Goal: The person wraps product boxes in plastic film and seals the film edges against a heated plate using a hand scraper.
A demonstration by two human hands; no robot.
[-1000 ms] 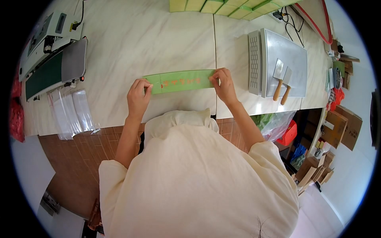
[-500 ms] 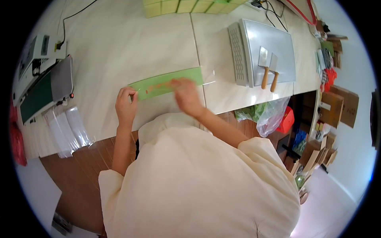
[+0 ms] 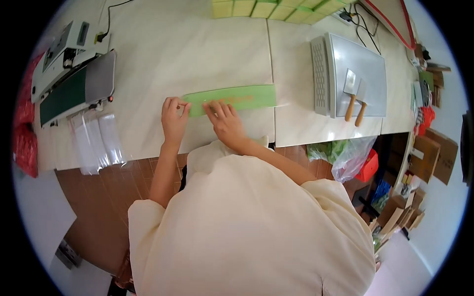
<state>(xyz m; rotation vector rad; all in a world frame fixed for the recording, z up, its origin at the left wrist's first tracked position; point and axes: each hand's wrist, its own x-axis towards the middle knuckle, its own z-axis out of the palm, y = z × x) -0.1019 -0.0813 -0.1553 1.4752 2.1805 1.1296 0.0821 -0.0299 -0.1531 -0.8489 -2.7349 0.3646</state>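
Note:
A long light-green strip [image 3: 256, 96] with orange print lies across the pale marbled table in front of me. My left hand [image 3: 174, 118] pinches its left end between thumb and fingers. My right hand [image 3: 226, 123] rests on the strip's lower left part, palm down, with its fingers apart and covering some of the print. The strip's right end is free. Whether a clear sleeve surrounds the strip cannot be made out.
At the left stand a machine with a green belt [image 3: 63, 101] and clear plastic bags [image 3: 96, 143]. At the right, two wooden-handled scrapers [image 3: 355, 96] lie on a metal box [image 3: 374, 74]. Green boxes [image 3: 264, 9] line the back.
My right hand has let go of the strip's right end and moved left along it, close to my left hand. My left hand still holds the left end.

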